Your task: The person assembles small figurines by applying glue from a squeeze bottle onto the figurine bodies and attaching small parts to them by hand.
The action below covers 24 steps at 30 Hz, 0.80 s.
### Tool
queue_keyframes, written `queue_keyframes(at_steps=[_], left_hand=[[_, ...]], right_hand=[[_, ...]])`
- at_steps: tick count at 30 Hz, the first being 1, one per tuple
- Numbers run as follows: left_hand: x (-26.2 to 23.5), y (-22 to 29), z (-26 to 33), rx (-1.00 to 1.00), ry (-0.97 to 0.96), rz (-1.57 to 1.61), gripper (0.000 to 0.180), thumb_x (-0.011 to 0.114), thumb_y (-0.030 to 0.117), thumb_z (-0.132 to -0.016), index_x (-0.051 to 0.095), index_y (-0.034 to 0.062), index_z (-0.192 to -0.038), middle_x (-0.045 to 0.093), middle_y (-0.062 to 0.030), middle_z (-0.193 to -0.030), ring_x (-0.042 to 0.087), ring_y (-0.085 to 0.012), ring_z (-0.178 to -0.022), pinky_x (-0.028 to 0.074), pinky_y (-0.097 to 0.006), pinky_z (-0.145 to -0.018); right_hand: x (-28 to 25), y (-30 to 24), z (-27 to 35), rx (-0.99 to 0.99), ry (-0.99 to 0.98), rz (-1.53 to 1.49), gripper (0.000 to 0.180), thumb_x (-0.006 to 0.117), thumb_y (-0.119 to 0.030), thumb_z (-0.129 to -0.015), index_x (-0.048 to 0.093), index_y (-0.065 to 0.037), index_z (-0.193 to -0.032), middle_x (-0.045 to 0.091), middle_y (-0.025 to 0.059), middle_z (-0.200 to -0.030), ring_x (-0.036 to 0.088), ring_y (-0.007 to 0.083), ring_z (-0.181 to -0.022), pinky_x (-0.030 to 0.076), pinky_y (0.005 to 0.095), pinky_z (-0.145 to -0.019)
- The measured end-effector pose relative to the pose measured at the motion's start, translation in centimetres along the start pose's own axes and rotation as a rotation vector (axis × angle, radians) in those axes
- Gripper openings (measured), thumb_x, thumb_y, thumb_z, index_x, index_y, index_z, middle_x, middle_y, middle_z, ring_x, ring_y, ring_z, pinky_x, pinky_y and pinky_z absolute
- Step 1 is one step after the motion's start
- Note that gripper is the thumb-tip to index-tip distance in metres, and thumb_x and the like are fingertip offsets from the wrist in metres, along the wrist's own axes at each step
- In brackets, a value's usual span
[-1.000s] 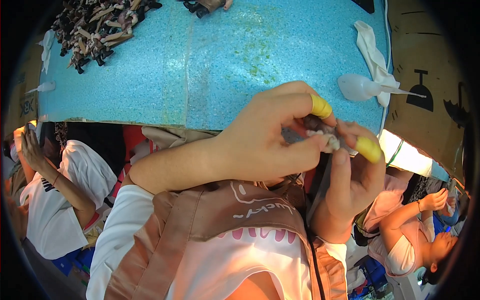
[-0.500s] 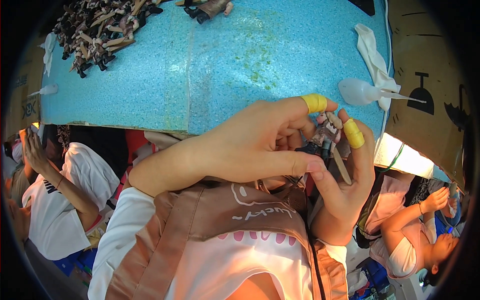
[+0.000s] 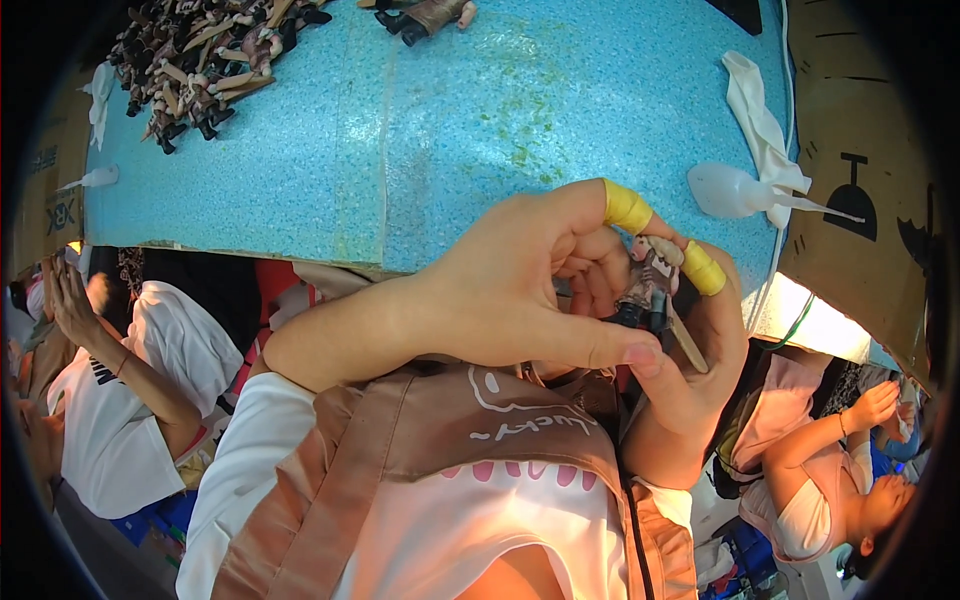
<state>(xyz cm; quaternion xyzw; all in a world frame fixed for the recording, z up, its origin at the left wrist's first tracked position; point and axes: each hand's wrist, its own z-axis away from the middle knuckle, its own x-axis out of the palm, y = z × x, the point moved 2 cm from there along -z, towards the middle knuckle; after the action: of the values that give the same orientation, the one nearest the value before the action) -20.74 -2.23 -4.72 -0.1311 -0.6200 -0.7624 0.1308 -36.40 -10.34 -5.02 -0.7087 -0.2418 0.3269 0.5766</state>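
Left hand: the left hand (image 3: 525,285) curls around the figurine (image 3: 648,288), its index fingertip at the head; the fingers behind are partly hidden.
Right hand: the right hand (image 3: 718,340) bends in to meet it, helping pinch the figurine, its palm half covered; the thumbs touch below. Exact contact points are hard to make out.
Tape: yellow tape (image 3: 627,207) wraps both index fingers.
Figurine: small, tilted between the two hands above the apron (image 3: 440,425); pale head, brown clothing, dark boots, a thin tan strip beside the legs. Fingertips obscure its upper part.
Table: speckled blue, flecked with green marks; the table (image 3: 440,130) bears a tangled pile (image 3: 205,75) of similar figures and a lone figure (image 3: 430,18), both cut off by the upper edge.
Right side: a spouted bottle (image 3: 730,190) touches a white cloth (image 3: 757,110) near a carton (image 3: 850,90).
Room: co-workers sit left (image 3: 140,390) and right (image 3: 820,490), partly lost in the dark rim.
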Motion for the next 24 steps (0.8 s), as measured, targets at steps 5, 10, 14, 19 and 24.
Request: queue_keyframes(at_steps=[5, 10, 14, 19, 24], left_hand=[[-0.14, -0.39, -0.01, 0.082, -0.013, -0.037, 0.063, 0.078, 0.005, -0.065, 0.043, 0.0003, -0.118, 0.06, -0.0073, -0.104, 0.045, -0.0062, -0.068, 0.039, -0.021, -0.066], [-0.15, -0.39, 0.02, 0.094, -0.015, -0.05, 0.062, 0.078, 0.005, -0.066, 0.044, 0.0005, -0.117, 0.059, -0.0077, -0.106, 0.044, -0.0065, -0.067, 0.039, -0.021, -0.065], [-0.13, -0.53, 0.0, 0.112, -0.015, -0.056, 0.062, 0.078, 0.005, -0.066, 0.044, 0.0004, -0.117, 0.059, -0.0078, -0.106, 0.044, -0.0065, -0.067, 0.04, -0.021, -0.065], [-0.08, -0.24, 0.05, 0.091, -0.009, -0.086, 0.061, 0.078, 0.005, -0.066, 0.044, 0.0001, -0.116, 0.059, -0.0077, -0.105, 0.045, -0.0064, -0.067, 0.039, -0.02, -0.065], [-0.17, -0.15, 0.02, 0.071, -0.004, -0.093, 0.061, 0.078, 0.005, -0.065, 0.045, 0.0002, -0.116, 0.06, -0.0077, -0.104, 0.045, -0.0062, -0.067, 0.039, -0.02, -0.065]], right_hand=[[0.1, 0.01, 0.26, 0.032, 0.007, 0.016, 0.071, 0.073, -0.04, -0.068, 0.046, 0.007, -0.115, 0.046, 0.013, -0.111, 0.049, 0.0225, -0.102, 0.038, 0.0328, -0.089], [0.2, 0.0, 0.32, -0.014, 0.028, 0.047, 0.069, 0.071, -0.042, -0.07, 0.048, 0.007, -0.114, 0.047, 0.0128, -0.112, 0.049, 0.0221, -0.101, 0.038, 0.0327, -0.089], [0.23, -0.09, 0.31, -0.02, 0.033, 0.033, 0.069, 0.07, -0.043, -0.071, 0.048, 0.007, -0.113, 0.047, 0.0134, -0.112, 0.049, 0.0223, -0.101, 0.038, 0.0327, -0.089], [0.26, -0.23, 0.29, -0.003, 0.034, 0.055, 0.069, 0.068, -0.045, -0.072, 0.049, 0.008, -0.112, 0.048, 0.0146, -0.113, 0.049, 0.0231, -0.102, 0.038, 0.0332, -0.089], [0.28, 0.22, -0.12, -0.086, 0.044, 0.051, 0.067, 0.071, -0.04, -0.07, 0.05, 0.009, -0.11, 0.051, 0.0168, -0.106, 0.052, 0.024, -0.093, 0.041, 0.0319, -0.081]])
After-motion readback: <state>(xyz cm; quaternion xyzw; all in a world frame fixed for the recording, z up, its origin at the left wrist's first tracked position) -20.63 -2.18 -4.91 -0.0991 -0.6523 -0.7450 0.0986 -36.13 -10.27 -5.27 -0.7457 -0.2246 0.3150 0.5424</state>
